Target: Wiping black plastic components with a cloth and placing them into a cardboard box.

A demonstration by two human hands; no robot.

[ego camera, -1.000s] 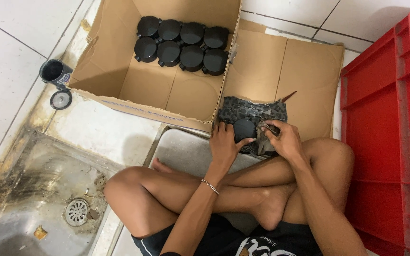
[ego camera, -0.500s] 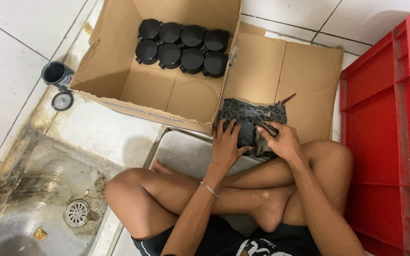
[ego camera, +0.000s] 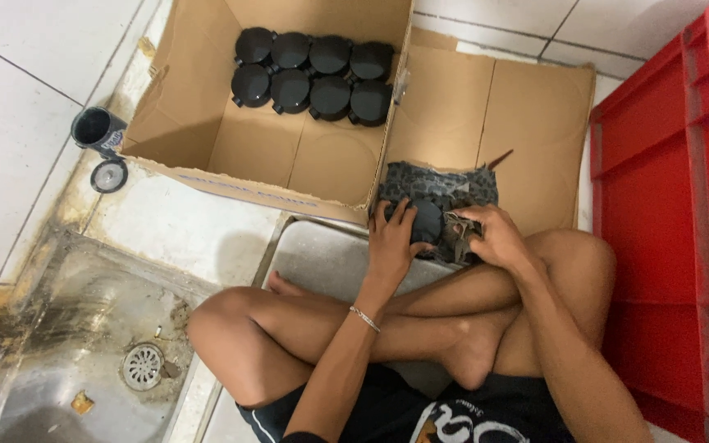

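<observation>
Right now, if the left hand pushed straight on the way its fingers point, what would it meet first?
The left hand already rests on the black lid. Past that lies the patterned cloth, then probably the cardboard box wall, though depth is unclear.

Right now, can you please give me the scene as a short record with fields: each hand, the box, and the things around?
left hand: grips a round black jar, fingers spread over it
right hand: grip closed on a dark patterned cloth beside the jar
cardboard box: open, eight black lidded jars in two rows at its far end
left of box: open black cup, small round lid
right side: red plastic crate
posture: seated cross-legged on the floor
</observation>
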